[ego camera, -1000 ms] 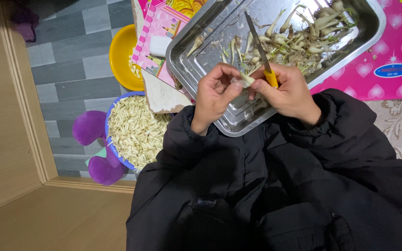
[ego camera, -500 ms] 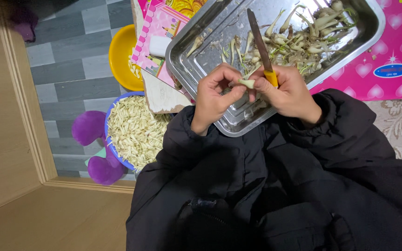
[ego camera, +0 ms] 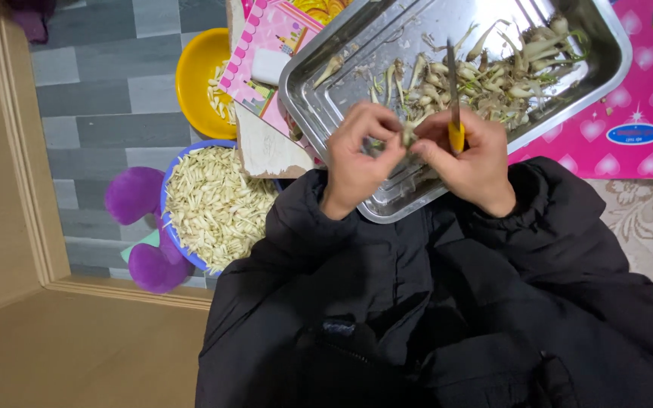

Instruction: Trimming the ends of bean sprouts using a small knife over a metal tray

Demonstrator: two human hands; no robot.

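Note:
My left hand (ego camera: 360, 155) and my right hand (ego camera: 468, 159) meet over the near edge of a steel tray (ego camera: 319, 98). Between their fingertips sits a small pale green stalk piece (ego camera: 408, 134), pinched by my left hand. My right hand grips a knife with a yellow handle (ego camera: 456, 137), its blade (ego camera: 452, 75) pointing away over the tray. Several pale stalks with roots (ego camera: 493, 72) lie heaped in the tray's far half.
A blue-rimmed bowl (ego camera: 171, 227) full of pale peeled pieces stands on the grey plank floor at left, beside purple slippers (ego camera: 134, 196). A yellow bowl (ego camera: 198, 68) with a few pieces sits behind it. Pink patterned mat (ego camera: 644, 98) lies under the tray.
The knife has swung from leaning left to almost straight up over the tray. Both hands stay together on the small stalk piece.

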